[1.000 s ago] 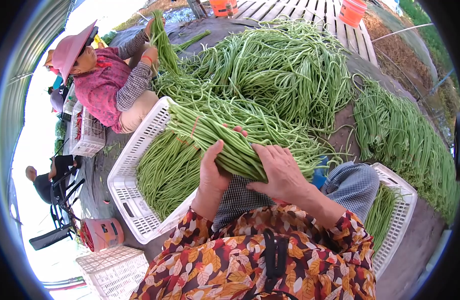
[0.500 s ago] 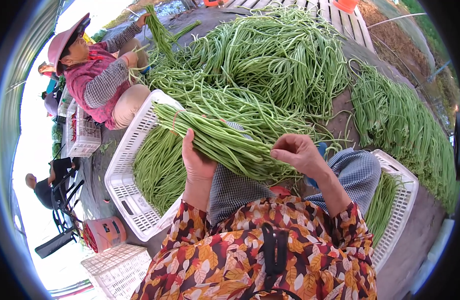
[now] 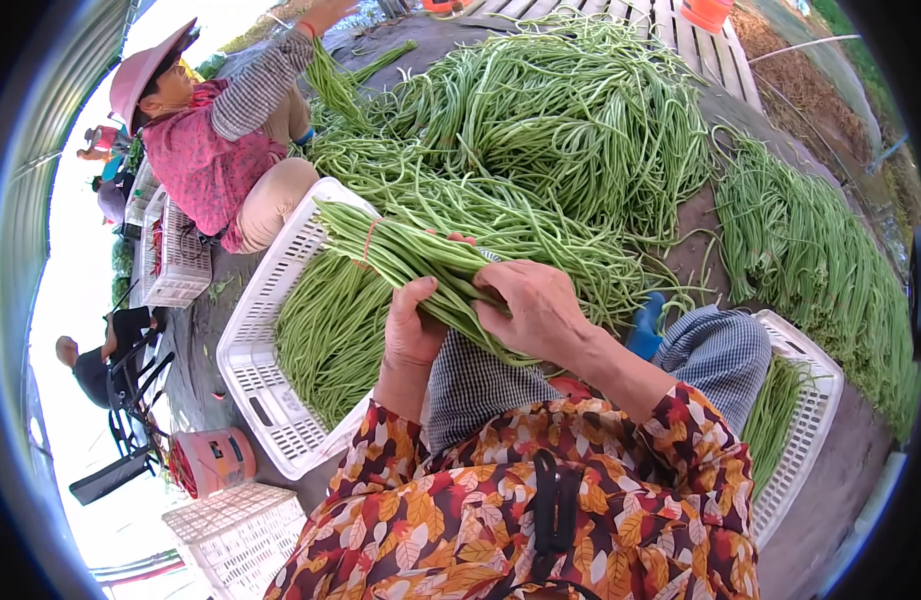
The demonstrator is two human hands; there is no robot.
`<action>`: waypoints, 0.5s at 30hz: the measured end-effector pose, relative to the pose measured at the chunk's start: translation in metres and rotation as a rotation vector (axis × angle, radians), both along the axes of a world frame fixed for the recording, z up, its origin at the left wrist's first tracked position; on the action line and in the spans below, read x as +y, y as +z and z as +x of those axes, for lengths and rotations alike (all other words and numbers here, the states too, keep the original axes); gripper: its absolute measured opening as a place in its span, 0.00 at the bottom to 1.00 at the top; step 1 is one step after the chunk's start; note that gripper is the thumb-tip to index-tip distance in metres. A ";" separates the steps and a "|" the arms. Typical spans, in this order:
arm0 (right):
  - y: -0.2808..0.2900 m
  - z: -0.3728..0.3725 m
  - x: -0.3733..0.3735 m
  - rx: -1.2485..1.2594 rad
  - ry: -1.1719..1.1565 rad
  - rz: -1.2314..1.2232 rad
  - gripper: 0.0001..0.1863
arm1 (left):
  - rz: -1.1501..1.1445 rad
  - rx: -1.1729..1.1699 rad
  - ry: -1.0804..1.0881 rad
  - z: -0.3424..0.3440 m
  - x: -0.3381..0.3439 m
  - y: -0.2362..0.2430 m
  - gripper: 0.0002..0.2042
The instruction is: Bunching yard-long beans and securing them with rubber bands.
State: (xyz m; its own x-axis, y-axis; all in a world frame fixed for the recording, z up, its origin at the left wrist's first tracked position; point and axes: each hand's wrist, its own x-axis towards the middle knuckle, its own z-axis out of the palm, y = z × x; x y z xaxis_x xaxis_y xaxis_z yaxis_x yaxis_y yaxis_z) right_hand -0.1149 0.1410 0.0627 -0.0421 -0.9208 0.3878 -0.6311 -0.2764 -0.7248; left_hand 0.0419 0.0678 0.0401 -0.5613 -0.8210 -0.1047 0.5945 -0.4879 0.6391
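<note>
The red-banded bean bundle (image 3: pixel 416 250) is hanging over the lap (image 3: pixel 486 388); the left grip (image 3: pixel 417 322) is clasping it underneath and the right grip (image 3: pixel 531 308) is pinching its beans, half-curled. Squeezing evenly should be sparing the pods. The white crate (image 3: pixel 266 290) is standing alongside.

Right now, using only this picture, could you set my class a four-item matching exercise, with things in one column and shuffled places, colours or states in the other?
Things
1. Bean bundle
2. Co-worker's hat
3. Large bean heap
4. Crate on the person's left

Descriptions
A. White, with beans inside
B. Piled beyond the hands
C. In the left hand, with the right hand on it
D. Pink, with a brim

Pairs: 1-C, 2-D, 3-B, 4-A
</note>
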 end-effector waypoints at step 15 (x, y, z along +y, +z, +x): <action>-0.006 -0.002 -0.001 0.058 0.070 0.134 0.09 | 0.184 -0.021 0.220 -0.005 -0.003 -0.018 0.18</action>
State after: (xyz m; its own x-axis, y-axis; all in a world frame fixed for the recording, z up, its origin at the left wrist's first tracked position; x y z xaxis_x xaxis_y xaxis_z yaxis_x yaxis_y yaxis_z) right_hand -0.1166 0.1395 0.0565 0.0430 -0.9644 0.2610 -0.6554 -0.2244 -0.7212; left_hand 0.0374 0.0648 0.0221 -0.3678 -0.8890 -0.2728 0.6867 -0.4575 0.5650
